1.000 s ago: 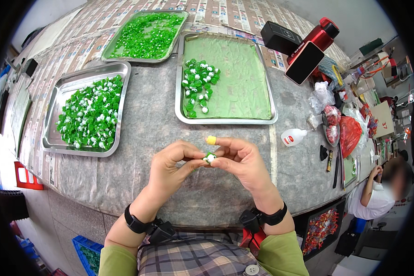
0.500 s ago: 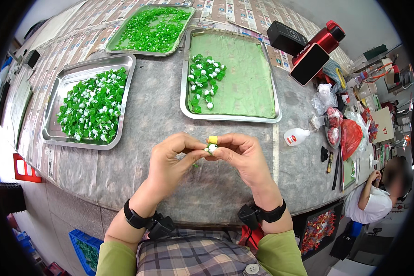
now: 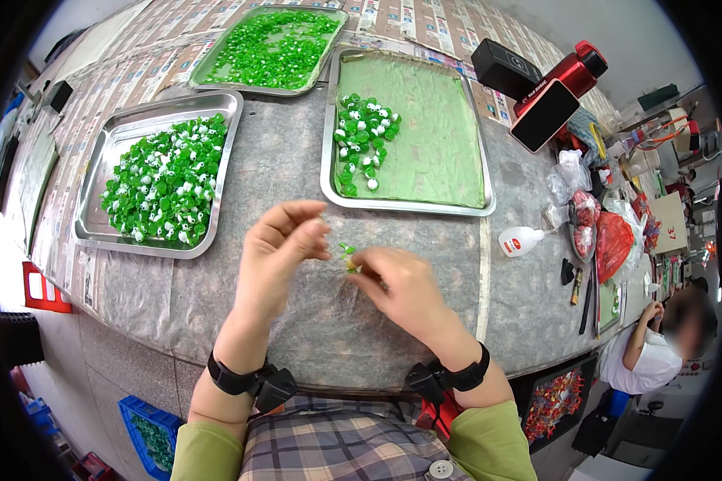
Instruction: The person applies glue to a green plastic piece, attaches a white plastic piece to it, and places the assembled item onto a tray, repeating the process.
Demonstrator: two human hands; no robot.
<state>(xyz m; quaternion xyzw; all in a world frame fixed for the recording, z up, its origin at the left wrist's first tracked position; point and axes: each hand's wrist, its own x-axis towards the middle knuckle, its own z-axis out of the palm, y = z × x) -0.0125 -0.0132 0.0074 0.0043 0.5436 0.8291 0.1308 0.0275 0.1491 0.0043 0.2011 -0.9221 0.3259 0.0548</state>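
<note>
Both bare hands, the left hand (image 3: pixel 277 252) and the right hand (image 3: pixel 401 289), come out of olive-green long sleeves (image 3: pixel 489 441) pushed back from the wrists; each wrist wears a black strap band (image 3: pixel 237 378) carrying a small black boxy device, above a grey-and-red plaid buttoned shirt front (image 3: pixel 337 445)

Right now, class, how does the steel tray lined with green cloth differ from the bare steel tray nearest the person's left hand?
The cloth-lined steel tray holds a small cluster of green and white pieces at one end; the bare steel tray is nearly covered with them. The lined one is larger. Both are rectangular metal trays on the grey table.
</note>
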